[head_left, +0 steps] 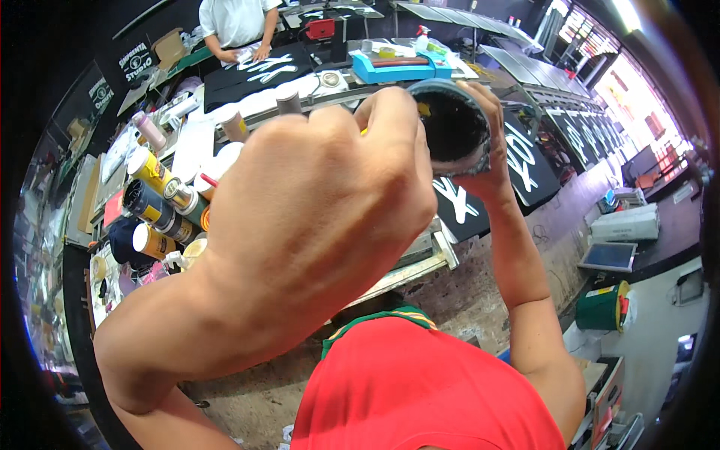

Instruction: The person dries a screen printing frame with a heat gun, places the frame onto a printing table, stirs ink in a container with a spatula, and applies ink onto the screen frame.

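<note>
My right hand point(492, 178) is wrapped round an open jar point(459, 133) from its right side. The jar is tilted so that its mouth faces me, and its inside is dark, with a small yellow bit at the left of the opening. Large in front, my left hand point(319, 172) is closed, its knuckles up and its fingertips at the jar's left rim. A bit of yellow shows by its fingers, but what it holds is mostly hidden. Beneath the jar lie black printed cloth pieces point(529, 159) with white lettering.
Several ink jars point(154, 169) crowd the bench at left. A blue tray point(401, 69) and a spray bottle point(423, 39) stand farther back. Across the bench, another person point(238, 26) in white handles something over black cloth. A green bucket point(602, 306) is at right.
</note>
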{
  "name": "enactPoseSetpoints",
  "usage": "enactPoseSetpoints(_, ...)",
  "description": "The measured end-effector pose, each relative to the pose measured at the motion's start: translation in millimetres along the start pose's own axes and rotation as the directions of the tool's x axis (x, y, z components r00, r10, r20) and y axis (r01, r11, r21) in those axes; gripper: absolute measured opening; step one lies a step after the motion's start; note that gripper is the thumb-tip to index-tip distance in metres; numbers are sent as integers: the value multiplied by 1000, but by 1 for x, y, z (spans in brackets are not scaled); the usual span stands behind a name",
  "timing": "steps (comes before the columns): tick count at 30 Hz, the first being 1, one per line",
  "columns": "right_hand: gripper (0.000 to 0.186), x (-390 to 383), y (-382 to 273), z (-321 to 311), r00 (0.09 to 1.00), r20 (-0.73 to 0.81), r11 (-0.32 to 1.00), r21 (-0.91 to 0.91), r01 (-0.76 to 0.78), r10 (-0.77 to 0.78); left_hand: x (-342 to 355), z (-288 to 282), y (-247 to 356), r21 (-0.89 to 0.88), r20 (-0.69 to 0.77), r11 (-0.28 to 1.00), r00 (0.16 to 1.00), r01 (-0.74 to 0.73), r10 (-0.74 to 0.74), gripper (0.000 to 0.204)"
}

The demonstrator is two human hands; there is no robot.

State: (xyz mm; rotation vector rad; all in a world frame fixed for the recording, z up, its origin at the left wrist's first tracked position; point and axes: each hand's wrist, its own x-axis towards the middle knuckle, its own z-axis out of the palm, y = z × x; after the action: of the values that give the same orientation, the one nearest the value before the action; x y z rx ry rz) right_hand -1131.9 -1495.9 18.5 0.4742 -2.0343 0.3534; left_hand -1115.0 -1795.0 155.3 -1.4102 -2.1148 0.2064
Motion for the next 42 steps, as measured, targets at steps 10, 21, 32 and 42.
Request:
enactPoseSetpoints(10,96,20,-1,-11,993,-104,993,-111,42,-54,2,5,6,26,-129,998,991,50,-46,35)
enactPoseSetpoints(21,92,40,41,-14,970,-200,982,-161,103,-135,45,3,14,-49,20,993,994,110,-109,19)
enactPoseSetpoints(32,80,55,157,-5,882,-414,972,-151,179,-227,127,53,28,-381,-209,893,918,241,-337,16)
enactPoseSetpoints(42,74,32,205,41,859,-484,986,-97,136,-166,149,134,52,-855,241,245,769,457,-592,26)
